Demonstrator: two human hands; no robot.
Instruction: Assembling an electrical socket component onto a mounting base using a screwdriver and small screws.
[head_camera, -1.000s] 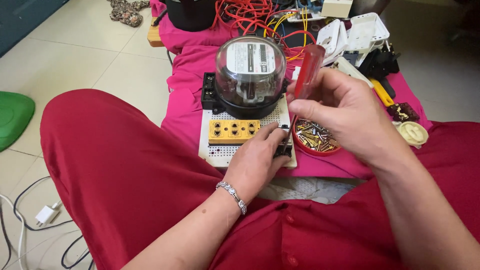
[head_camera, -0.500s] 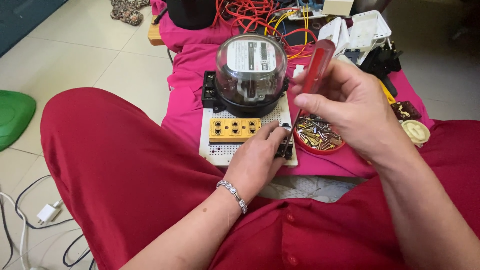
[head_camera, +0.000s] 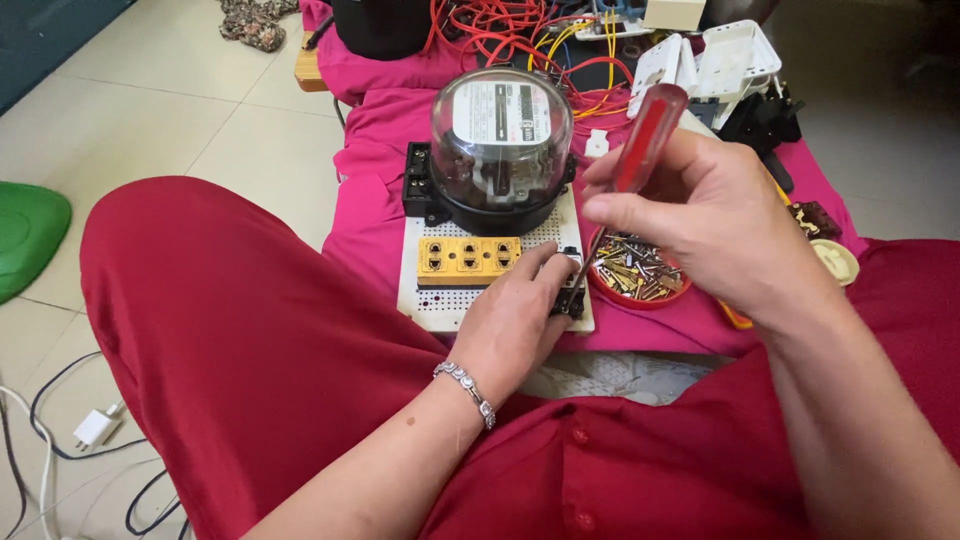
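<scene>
- The left hand (head_camera: 515, 325) rests on the white perforated board (head_camera: 430, 300), fingers curled and pinching a small black part (head_camera: 572, 297) at the board's 4 o'clock corner.
- At the board's 12 o'clock stands a glass-domed meter (head_camera: 500, 140); a yellow socket strip (head_camera: 468, 257) lies below it.
- The right hand (head_camera: 715, 225) is closed around a red-handled screwdriver (head_camera: 640, 150). Its long axis slants from 1 o'clock down to 7 o'clock, the tip just beside the black part.
- A red dish of brass bits (head_camera: 640, 275) sits under the right hand.

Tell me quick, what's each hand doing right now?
Left hand: pinching a small black part on the perforated board.
Right hand: closed around a red-handled screwdriver.
</scene>
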